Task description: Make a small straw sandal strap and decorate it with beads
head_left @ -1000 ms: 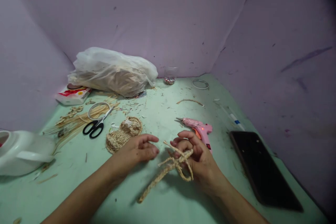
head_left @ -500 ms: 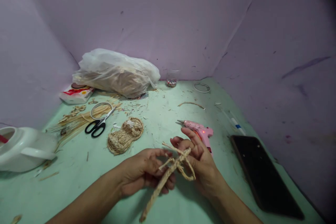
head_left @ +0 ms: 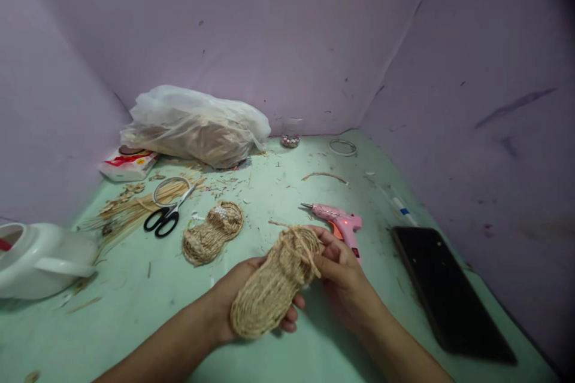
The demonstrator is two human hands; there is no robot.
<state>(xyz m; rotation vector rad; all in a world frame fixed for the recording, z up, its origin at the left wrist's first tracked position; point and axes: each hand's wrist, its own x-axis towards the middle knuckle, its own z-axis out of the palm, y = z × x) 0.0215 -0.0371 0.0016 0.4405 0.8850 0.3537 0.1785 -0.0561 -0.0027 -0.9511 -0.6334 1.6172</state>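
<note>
A small woven straw slipper [head_left: 265, 293] lies tilted across my hands, its flat braided face turned up toward me. My left hand [head_left: 242, 278] cups it from beneath, the fingertips showing past its right edge. At the far end, my right hand [head_left: 341, 263] grips the rim, thumb on top near a loose cord [head_left: 308, 251] that loops over the slipper. A second woven slipper [head_left: 211, 233] with white beads rests on the table to the left. Just beyond my right hand lies a pink glue gun [head_left: 336, 219] with a red light on.
Black-handled scissors [head_left: 166, 218] lie on straw strands [head_left: 126, 209] at left, near a white jug [head_left: 49, 257]. A plastic bag [head_left: 197, 125], a tissue pack [head_left: 128, 166] and a jar of beads [head_left: 290, 139] stand at the back. A dark phone [head_left: 449, 293] lies at right.
The slipper has turned from edge-on to showing its broad flat face. My left hand has moved under it, and my right hand now holds its far end.
</note>
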